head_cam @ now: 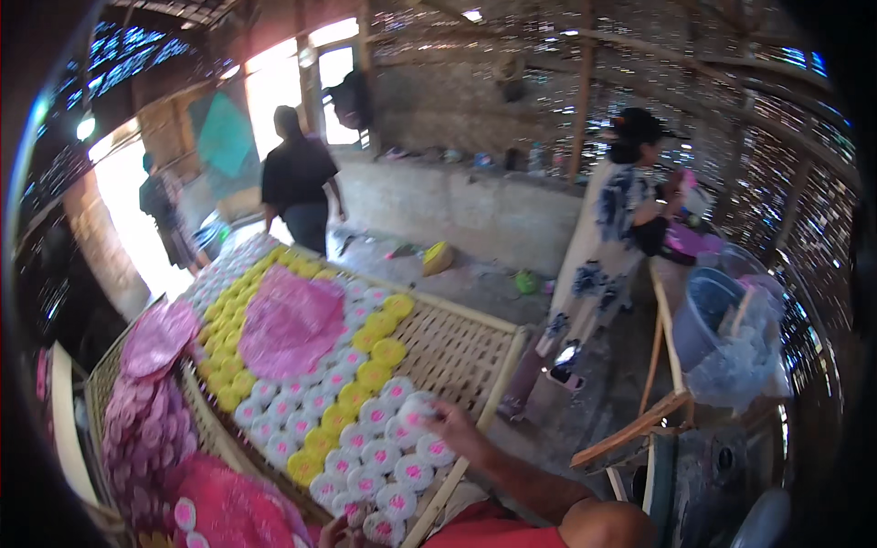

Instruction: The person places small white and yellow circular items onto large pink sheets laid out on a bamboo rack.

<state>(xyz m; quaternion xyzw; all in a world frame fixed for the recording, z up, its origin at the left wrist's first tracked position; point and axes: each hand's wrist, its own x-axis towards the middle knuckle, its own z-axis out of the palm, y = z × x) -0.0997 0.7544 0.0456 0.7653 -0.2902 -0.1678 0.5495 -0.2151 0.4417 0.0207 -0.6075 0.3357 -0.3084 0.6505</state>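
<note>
Before me lies a woven bamboo tray (449, 339) bearing rows of round discs. Some discs are white with pink centres (364, 483), others are yellow (337, 419). My right hand (451, 425) reaches over the near right part of the tray, its fingers on a white and pink disc (416, 411). At the bottom edge of the picture is my left hand (341, 533), close to the nearest white discs and partly cut off; what it holds, if anything, cannot be made out. A crumpled pink plastic sheet (291, 322) rests on top of the discs further back.
At left, another woven tray (103, 383) holds stacked pink discs (147, 438) and pink plastic bags (233, 503). One person (298, 178) stands behind the tray, another (161, 205) near the doorway, a third (603, 233) at right beside a grey bucket (706, 318). A wooden frame (630, 428) juts in at right.
</note>
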